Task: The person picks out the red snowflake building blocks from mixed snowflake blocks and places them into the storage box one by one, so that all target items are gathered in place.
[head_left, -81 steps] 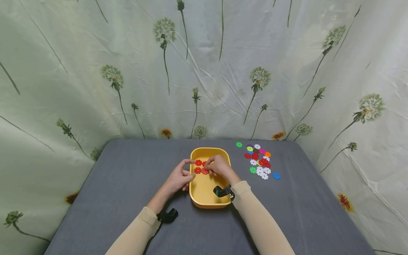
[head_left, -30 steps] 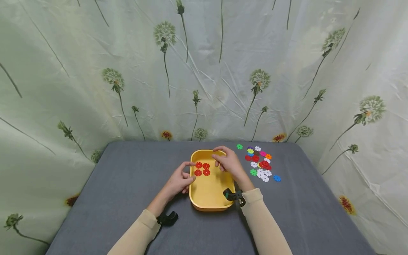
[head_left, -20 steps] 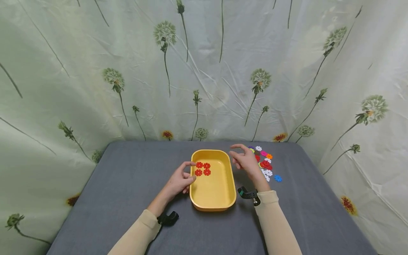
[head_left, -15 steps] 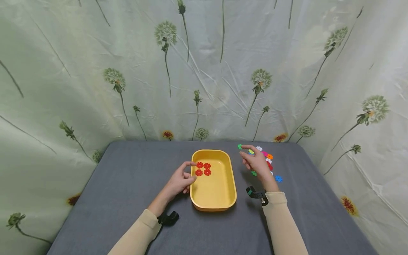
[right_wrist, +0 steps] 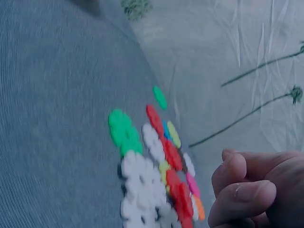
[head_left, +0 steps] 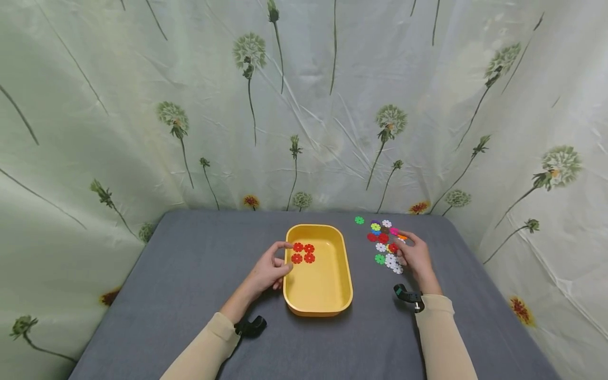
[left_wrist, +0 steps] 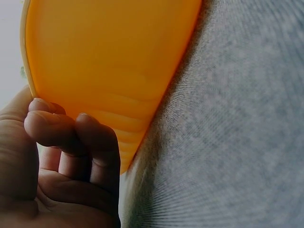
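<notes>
A yellow plastic tray (head_left: 317, 295) stands on the table, with several red flower-shaped discs (head_left: 309, 258) laid flat in two rows at its far left. My left hand (head_left: 264, 270) holds the tray's left wall, thumb and index finger over the rim and the other fingers curled outside, as the left wrist view shows. To the right of the tray, my right hand (head_left: 418, 258) hovers over a pile of coloured flower discs (head_left: 390, 260), thumb and index finger apart and nothing between them. It covers part of the pile. In the right wrist view, white discs (right_wrist: 140, 183) lie nearest, beside a green disc (right_wrist: 124, 132).
A grey cloth covers the table (head_left: 214, 237). One green disc (head_left: 359, 220) lies a little apart, at the far left of the pile. Behind the table and along its sides hangs a pale curtain (head_left: 323, 132) with a dandelion print. Each wrist wears a black camera strap.
My right hand has left the red discs in the tray, passed over its right rim and moved right to the loose disc pile. The left hand has stayed at the tray's left wall.
</notes>
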{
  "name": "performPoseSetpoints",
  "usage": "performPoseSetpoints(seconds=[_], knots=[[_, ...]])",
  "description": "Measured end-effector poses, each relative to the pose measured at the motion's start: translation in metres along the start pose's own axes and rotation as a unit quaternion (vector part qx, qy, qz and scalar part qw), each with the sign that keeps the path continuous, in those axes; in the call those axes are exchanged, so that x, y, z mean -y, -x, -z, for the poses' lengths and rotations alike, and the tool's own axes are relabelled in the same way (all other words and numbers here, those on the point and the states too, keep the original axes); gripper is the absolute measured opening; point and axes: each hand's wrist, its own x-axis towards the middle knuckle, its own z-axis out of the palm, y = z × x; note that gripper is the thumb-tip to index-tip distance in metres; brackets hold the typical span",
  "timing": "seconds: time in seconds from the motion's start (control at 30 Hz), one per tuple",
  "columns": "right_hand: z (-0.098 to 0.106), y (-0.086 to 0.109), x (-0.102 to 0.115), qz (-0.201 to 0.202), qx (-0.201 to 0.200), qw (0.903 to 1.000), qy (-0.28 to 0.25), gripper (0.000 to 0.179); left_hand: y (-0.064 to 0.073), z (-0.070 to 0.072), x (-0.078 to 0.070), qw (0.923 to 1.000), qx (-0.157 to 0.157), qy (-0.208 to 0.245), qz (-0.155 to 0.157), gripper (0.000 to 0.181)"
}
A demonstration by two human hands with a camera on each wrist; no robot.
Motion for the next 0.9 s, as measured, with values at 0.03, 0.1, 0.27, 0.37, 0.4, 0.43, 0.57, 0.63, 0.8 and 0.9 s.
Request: performPoseSetpoints(seconds=[0.03, 0.1, 0.27, 0.37, 0.4, 0.43, 0.57, 0.63, 0.8, 0.9], knots=[[0.002, -0.001, -0.002, -0.006, -0.001, 1.0000, 0.005, 0.056, 0.000, 0.000, 0.000, 1.0000, 0.000, 0.001, 0.001, 0.059], [0.005, -0.003, -0.006, -0.021, -0.006, 0.9997, 0.013, 0.057, 0.000, 0.000, 0.000, 1.0000, 0.001, 0.001, 0.003, 0.058], [0.006, -0.008, -0.013, -0.049, -0.014, 0.9980, 0.036, 0.056, 0.001, 0.000, -0.001, 1.0000, -0.001, 0.000, 0.009, 0.057], [0.005, -0.010, -0.017, -0.058, -0.014, 0.9967, 0.056, 0.054, 0.001, 0.000, -0.002, 1.0000, -0.002, -0.002, 0.008, 0.057], [0.005, -0.011, -0.017, -0.057, -0.014, 0.9963, 0.063, 0.054, 0.001, 0.000, -0.002, 1.0000, -0.002, -0.002, 0.007, 0.057], [0.005, -0.011, -0.018, -0.057, -0.014, 0.9958, 0.071, 0.055, 0.001, -0.001, -0.002, 1.0000, -0.003, -0.002, 0.006, 0.057], [0.002, -0.014, -0.020, -0.054, -0.021, 0.9940, 0.092, 0.055, 0.001, -0.001, -0.003, 1.0000, -0.001, 0.001, 0.000, 0.057], [0.001, -0.015, -0.020, -0.054, -0.025, 0.9931, 0.101, 0.055, 0.001, -0.001, -0.003, 1.0000, 0.000, 0.002, -0.003, 0.056], [0.000, -0.016, -0.021, -0.055, -0.037, 0.9918, 0.109, 0.051, 0.001, 0.000, -0.002, 1.0000, -0.001, -0.002, -0.001, 0.056], [-0.001, -0.014, -0.020, -0.055, -0.045, 0.9917, 0.107, 0.048, 0.001, 0.000, -0.002, 1.0000, -0.002, -0.004, 0.002, 0.056]])
